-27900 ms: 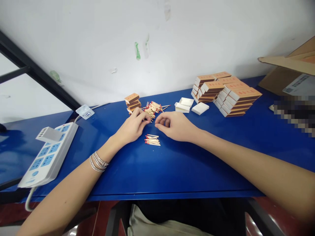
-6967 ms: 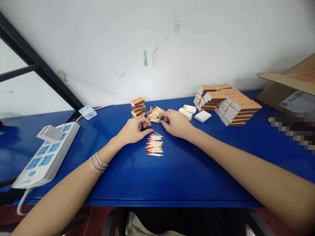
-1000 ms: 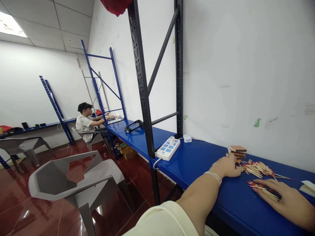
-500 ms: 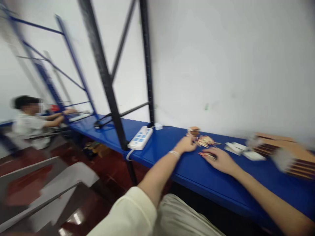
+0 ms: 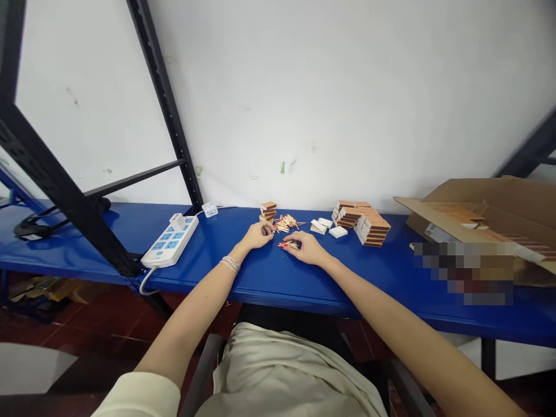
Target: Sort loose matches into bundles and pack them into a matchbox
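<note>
Our left hand (image 5: 259, 235) sits curled at the near edge of the loose matches (image 5: 285, 223), and our right hand (image 5: 307, 248) lies low, fingers close together, over a small bunch of matches (image 5: 287, 245) on the blue worktop (image 5: 369, 278). From this far back, we cannot tell whether either hand grips anything, though the right fingertips seem to touch the bunch. We judge that loose matches like these call for light fingertip work: one thin bundle at a time, all pointing one way, without disturbing the pile. A short stack of matchboxes (image 5: 268, 211) stands just behind the left hand, and white trays (image 5: 318, 226) lie beyond the pile. The matches are too small here to count, the right hand hides part of the bunch, and a pixelated patch (image 5: 460, 272) covers the worktop's right side.
</note>
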